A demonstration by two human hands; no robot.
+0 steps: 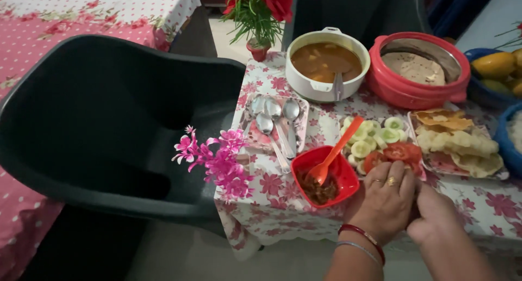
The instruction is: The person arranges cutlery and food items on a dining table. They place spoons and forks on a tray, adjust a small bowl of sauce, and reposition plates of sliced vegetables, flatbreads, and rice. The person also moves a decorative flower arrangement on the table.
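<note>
My left hand (383,202), with rings and bangles, lies over the near edge of a salad plate (348,160) that holds cucumber slices (375,135) and tomato slices (399,152). Its fingers touch the tomato. My right hand (437,213) presses in beside it at the plate's near right corner, and its fingertips are hidden behind the left hand. Just left of my hands stands a red square bowl (348,180) of dark chutney with an orange spoon (337,150) in it.
On the floral tablecloth (274,205) are a tray of steel spoons (274,123), a white pot of curry (326,63), a red casserole of flatbreads (416,69), a plate of fried crisps (459,142), blue bowls at the right and pink flowers (217,161). A black plastic chair (109,123) stands at the left.
</note>
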